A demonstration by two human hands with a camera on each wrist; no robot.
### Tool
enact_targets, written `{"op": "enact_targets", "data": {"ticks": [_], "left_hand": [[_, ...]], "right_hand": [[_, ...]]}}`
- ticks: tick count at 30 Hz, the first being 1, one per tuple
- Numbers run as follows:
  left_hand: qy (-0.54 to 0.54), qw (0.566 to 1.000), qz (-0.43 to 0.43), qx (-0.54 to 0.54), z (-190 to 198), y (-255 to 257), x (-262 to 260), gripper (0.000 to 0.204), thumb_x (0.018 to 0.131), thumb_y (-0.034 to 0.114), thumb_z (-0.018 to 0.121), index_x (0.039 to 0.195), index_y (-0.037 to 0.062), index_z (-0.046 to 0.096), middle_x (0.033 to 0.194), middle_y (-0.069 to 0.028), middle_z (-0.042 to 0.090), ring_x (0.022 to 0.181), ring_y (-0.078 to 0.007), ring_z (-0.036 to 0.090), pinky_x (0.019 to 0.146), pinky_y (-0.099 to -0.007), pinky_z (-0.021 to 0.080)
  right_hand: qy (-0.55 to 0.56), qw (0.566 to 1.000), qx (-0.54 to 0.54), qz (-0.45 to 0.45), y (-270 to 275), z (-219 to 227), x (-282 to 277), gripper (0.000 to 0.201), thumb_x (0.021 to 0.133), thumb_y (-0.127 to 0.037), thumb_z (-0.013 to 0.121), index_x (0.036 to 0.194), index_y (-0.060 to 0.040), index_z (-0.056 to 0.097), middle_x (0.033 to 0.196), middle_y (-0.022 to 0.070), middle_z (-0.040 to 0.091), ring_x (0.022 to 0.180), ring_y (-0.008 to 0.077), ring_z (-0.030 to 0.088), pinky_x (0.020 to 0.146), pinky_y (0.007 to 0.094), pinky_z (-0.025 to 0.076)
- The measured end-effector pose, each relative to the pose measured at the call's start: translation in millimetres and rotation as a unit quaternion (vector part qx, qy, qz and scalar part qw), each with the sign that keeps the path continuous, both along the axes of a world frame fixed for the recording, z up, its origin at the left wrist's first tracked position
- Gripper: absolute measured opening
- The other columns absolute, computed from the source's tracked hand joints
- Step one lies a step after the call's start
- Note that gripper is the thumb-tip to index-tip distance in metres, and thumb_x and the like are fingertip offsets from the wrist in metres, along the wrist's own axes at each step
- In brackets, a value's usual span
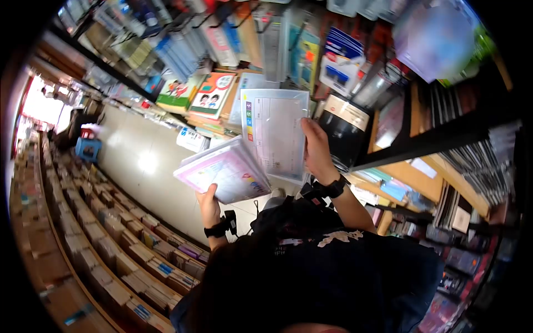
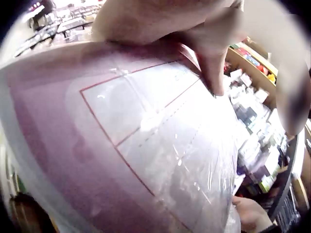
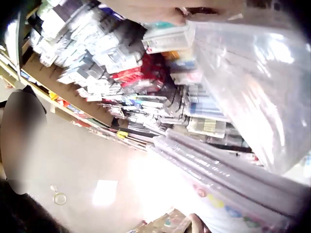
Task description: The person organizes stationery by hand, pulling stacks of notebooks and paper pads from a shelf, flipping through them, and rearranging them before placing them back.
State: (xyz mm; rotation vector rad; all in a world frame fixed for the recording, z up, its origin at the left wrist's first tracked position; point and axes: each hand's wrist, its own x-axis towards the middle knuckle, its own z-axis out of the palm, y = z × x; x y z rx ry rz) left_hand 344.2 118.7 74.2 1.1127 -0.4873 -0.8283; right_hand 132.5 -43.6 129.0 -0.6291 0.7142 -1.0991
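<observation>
In the head view my left hand [image 1: 209, 208] grips a stack of plastic-wrapped, pink-edged packets [image 1: 225, 172], its thumb on the front one. Close up in the left wrist view, the pink packet [image 2: 131, 131] shows a white panel with red ruled lines under glossy wrap. My right hand [image 1: 319, 150] holds a clear-wrapped packet [image 1: 277, 130] by its right edge, with a pale printed form and a strip of coloured blocks down its left side. The two lots overlap at the middle in the head view. Thick layered edges of the stack [image 3: 228, 179] show in the right wrist view.
Ahead is a display with children's workbooks [image 1: 214, 94], hanging packaged goods [image 1: 341, 61] and a black packet [image 1: 342, 130]. A shelf edge [image 1: 411, 150] runs close at the right. Long rows of packed boxes [image 1: 111, 244] stand left, beyond the tiled floor [image 1: 133, 150]. A blue stool [image 1: 88, 149] stands farther off.
</observation>
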Motion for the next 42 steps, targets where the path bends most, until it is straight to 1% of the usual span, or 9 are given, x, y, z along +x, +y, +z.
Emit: {"op": "enact_targets", "data": {"ticks": [9, 12, 15, 17, 19, 23, 26, 32, 42], "left_hand": [[0.247, 0.939, 0.234, -0.049, -17, 82, -2, 0.051, 0.080, 0.040, 0.040, 0.119, 0.0077, 0.029, 0.117, -0.0096, 0.038, 0.107, -0.0258, 0.036, 0.090, -0.0420, 0.029], [0.256, 0.934, 0.231, -0.095, -21, 87, -3, 0.052, 0.079, 0.042, 0.041, 0.117, 0.0073, 0.032, 0.115, -0.0082, 0.040, 0.105, -0.0243, 0.038, 0.089, -0.0399, 0.030], [0.218, 0.956, 0.145, -0.132, -23, 87, -5, 0.051, 0.079, 0.041, 0.042, 0.116, 0.0062, 0.034, 0.112, -0.0081, 0.042, 0.104, -0.0238, 0.039, 0.089, -0.0388, 0.030], [0.216, 0.961, 0.126, -0.115, -26, 83, -6, 0.051, 0.080, 0.040, 0.041, 0.116, 0.0054, 0.033, 0.112, -0.0088, 0.042, 0.104, -0.0243, 0.039, 0.089, -0.0389, 0.030], [0.234, 0.959, 0.121, -0.101, -17, 69, -15, 0.051, 0.082, 0.027, 0.043, 0.119, -0.0011, 0.023, 0.116, -0.0139, 0.037, 0.105, -0.0260, 0.038, 0.090, -0.0390, 0.029], [0.153, 0.984, 0.000, -0.095, 14, 24, -39, 0.051, 0.077, 0.012, 0.049, 0.119, -0.0027, 0.024, 0.117, -0.0136, 0.036, 0.106, -0.0238, 0.038, 0.091, -0.0357, 0.028], [0.073, 0.993, -0.078, -0.046, 40, -22, -62, 0.046, 0.070, 0.000, 0.053, 0.112, -0.0027, 0.034, 0.107, -0.0110, 0.045, 0.098, -0.0195, 0.044, 0.084, -0.0306, 0.033], [-0.308, 0.912, -0.265, -0.054, 47, -115, -96, 0.037, 0.061, -0.001, 0.061, 0.095, -0.0025, 0.048, 0.088, -0.0075, 0.053, 0.085, -0.0165, 0.049, 0.075, -0.0257, 0.039], [-0.165, 0.899, -0.400, -0.066, 22, -182, -145, 0.039, 0.063, 0.002, 0.065, 0.097, -0.0021, 0.047, 0.090, -0.0073, 0.054, 0.080, -0.0150, 0.051, 0.071, -0.0255, 0.041]], "right_hand": [[-0.115, 0.973, 0.170, 0.109, -72, -60, 104, 0.032, 0.081, -0.022, 0.045, 0.101, 0.0030, 0.045, 0.093, 0.0113, 0.054, 0.084, 0.0211, 0.053, 0.075, 0.0330, 0.043], [-0.004, 0.974, 0.224, -0.020, -110, -78, 119, 0.038, 0.081, -0.025, 0.045, 0.102, 0.0057, 0.043, 0.097, 0.0152, 0.052, 0.081, 0.0266, 0.054, 0.068, 0.0364, 0.045], [0.174, 0.979, 0.105, 0.020, -125, -99, 115, 0.044, 0.078, -0.028, 0.049, 0.104, 0.0060, 0.042, 0.099, 0.0168, 0.050, 0.089, 0.0285, 0.051, 0.072, 0.0348, 0.042], [0.428, 0.868, -0.241, -0.070, -127, -147, 120, 0.050, 0.075, -0.031, 0.053, 0.106, 0.0054, 0.041, 0.102, 0.0172, 0.048, 0.096, 0.0268, 0.046, 0.079, 0.0310, 0.037], [0.266, 0.925, -0.230, 0.141, -65, -81, 92, 0.048, 0.077, -0.030, 0.051, 0.107, 0.0051, 0.041, 0.103, 0.0161, 0.046, 0.101, 0.0240, 0.041, 0.084, 0.0272, 0.032], [0.025, 0.862, -0.141, 0.487, 15, 31, 18, 0.049, 0.081, -0.025, 0.045, 0.121, -0.0039, 0.027, 0.110, 0.0118, 0.041, 0.098, 0.0194, 0.044, 0.082, 0.0294, 0.035], [0.330, 0.811, -0.436, 0.210, 45, 25, -15, 0.063, 0.071, -0.026, 0.058, 0.120, -0.0029, 0.025, 0.110, 0.0159, 0.041, 0.095, 0.0234, 0.046, 0.079, 0.0307, 0.036], [0.341, 0.874, -0.346, 0.001, 33, 30, -85, 0.053, 0.068, -0.001, 0.059, 0.113, 0.0004, 0.030, 0.089, 0.0086, 0.052, 0.079, 0.0122, 0.051, 0.072, 0.0254, 0.040], [0.351, 0.861, -0.309, -0.201, 18, -29, -102, 0.052, 0.069, -0.007, 0.059, 0.113, 0.0001, 0.032, 0.098, 0.0116, 0.048, 0.090, 0.0151, 0.046, 0.077, 0.0256, 0.037]]}}
